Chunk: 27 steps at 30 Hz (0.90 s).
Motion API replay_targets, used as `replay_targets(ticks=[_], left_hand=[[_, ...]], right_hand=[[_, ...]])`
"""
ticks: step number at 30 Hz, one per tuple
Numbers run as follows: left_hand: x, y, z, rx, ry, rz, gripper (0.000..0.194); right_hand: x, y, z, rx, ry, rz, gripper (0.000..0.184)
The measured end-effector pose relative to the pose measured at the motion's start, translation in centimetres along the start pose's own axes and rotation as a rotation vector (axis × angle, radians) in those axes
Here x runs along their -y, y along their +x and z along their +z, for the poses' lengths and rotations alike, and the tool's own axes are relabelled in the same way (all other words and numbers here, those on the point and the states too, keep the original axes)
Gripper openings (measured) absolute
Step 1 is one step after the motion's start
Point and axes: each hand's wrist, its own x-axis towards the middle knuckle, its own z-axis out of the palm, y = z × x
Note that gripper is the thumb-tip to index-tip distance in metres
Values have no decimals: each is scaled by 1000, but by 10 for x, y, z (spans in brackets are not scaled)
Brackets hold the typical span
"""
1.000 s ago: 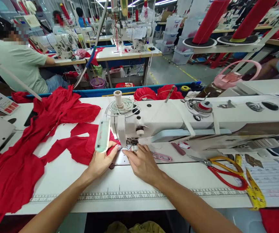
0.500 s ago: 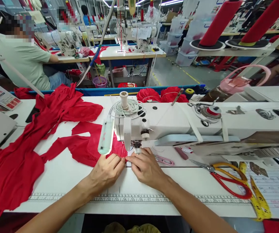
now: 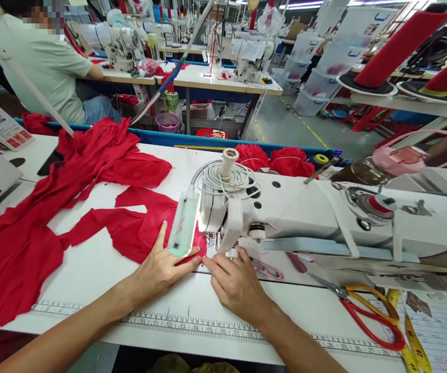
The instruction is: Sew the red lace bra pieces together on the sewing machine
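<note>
Beneath the head of a white sewing machine [image 3: 242,207], a piece of red fabric [image 3: 157,220] lies flat, its right end by the presser foot [image 3: 211,239]. My left hand [image 3: 164,267] rests on this fabric with fingers spread, partly behind the pale green clear guard [image 3: 183,223]. At the fabric's front right corner, my right hand [image 3: 234,285] has its fingers drawn together, the fingertips closed on the edge. Its thumb is mostly hidden. The two hands' fingertips nearly meet there.
Red-and-orange-handled scissors [image 3: 366,305], a pink-edged metal tool [image 3: 268,269] and a yellow tape measure [image 3: 415,342] lie right. A printed ruler [image 3: 192,324] runs along the front edge. More red cloth [image 3: 25,259] is heaped left. A co-worker [image 3: 40,67] sits beyond.
My left hand has opened from a pinch and spread over the fabric. My right hand stays at the fabric's edge. The view has tilted and shifted.
</note>
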Motion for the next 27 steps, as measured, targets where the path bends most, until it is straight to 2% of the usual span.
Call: replay_targets(ticks=[4,8,16,19,22,27], left_hand=[[3,4,2,-53,-12,-15,37],[6,11,-2,-49,-23,-20,38],[12,17,-5,0,25,24,58],[14,19,-3,-46,28,58,55],[13,20,-4,-41,28,44,53],[15,11,1,-11,-6,37,71]], right_hand=[[-1,-2,3,22,-39,25,38],[-5,-1,6,48,-82,40,39],[-9,3,6,46,-133,60,41],[-10,5,6,30,-148,83,44],[-10,5,7,30,-154,82,47],[-7,4,6,48,-141,78,45]])
